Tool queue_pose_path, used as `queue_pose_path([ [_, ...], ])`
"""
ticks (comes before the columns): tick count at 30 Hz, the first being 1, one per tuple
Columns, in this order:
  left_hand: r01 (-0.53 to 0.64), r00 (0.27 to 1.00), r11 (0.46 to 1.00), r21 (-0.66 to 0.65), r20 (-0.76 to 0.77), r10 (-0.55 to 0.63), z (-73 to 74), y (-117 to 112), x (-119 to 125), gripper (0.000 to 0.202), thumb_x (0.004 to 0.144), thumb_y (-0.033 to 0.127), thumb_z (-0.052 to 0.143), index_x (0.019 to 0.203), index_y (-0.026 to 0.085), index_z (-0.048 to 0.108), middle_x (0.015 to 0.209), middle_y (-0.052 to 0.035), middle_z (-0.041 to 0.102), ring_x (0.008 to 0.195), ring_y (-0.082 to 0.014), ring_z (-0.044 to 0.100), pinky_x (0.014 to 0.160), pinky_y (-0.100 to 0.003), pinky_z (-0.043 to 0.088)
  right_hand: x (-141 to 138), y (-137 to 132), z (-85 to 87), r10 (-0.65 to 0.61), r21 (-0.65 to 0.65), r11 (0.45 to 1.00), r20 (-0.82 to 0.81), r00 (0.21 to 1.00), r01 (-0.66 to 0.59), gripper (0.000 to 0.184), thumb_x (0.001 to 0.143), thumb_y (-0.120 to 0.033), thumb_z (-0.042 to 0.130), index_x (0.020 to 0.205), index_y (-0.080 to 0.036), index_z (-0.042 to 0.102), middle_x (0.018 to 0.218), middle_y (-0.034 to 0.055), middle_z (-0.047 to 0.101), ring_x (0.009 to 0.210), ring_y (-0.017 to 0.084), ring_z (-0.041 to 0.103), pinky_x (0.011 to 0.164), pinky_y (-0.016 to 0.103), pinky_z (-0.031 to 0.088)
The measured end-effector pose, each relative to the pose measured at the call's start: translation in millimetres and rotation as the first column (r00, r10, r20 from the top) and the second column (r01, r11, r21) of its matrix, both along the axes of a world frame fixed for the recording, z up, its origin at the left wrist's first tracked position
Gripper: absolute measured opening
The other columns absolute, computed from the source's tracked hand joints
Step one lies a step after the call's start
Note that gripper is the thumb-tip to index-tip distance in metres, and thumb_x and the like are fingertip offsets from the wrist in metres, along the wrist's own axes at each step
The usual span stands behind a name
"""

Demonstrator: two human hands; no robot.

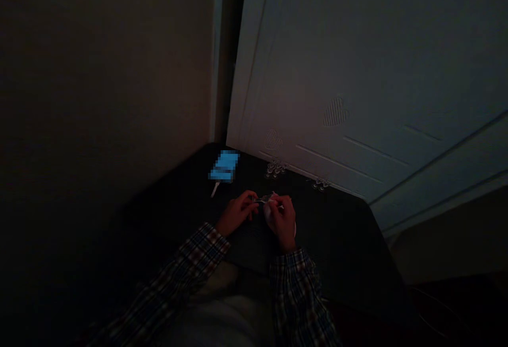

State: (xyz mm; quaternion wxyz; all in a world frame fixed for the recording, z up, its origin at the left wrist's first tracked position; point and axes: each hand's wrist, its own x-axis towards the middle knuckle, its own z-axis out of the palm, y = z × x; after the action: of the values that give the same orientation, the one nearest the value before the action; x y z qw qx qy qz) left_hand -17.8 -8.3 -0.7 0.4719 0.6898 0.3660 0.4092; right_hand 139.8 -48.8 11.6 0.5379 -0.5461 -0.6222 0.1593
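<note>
The room is very dark. My left hand (237, 212) and my right hand (282, 219) meet over a dark table (341, 241), both in plaid sleeves. Their fingers pinch together on a small pale, shiny object (265, 199) held between them; I cannot make out what it is. Something whitish shows under my right hand.
A glowing blue phone screen (224, 166) lies on the table's far left, with a thin pale cable or stick (215, 190) just below it. Two clusters of small shiny clear pieces (274, 168) (320, 183) lie by the white door (357, 72) behind the table. A wall stands at left.
</note>
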Motion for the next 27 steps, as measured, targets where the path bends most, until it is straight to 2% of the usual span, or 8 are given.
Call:
queue_pose_path([
  [27, -0.002, 1.000, 1.000, -0.013, -0.021, 0.002, 3.6, -1.4, -0.5, 0.029, 0.082, 0.039, 0.048, 0.103, 0.020, 0.049, 0.072, -0.0005, 0.064, 0.051, -0.0108, 0.056, 0.046, -0.020, 0.040, 0.4, 1.3, -2.2, -0.007, 0.016, 1.000, 0.011, 1.000, 0.007, 0.012, 0.086, -0.028, 0.048, 0.087, -0.021, 0.058, 0.088, 0.0030, 0.055, 0.084, 0.014, 0.053, 0.074, 0.026, 0.043],
])
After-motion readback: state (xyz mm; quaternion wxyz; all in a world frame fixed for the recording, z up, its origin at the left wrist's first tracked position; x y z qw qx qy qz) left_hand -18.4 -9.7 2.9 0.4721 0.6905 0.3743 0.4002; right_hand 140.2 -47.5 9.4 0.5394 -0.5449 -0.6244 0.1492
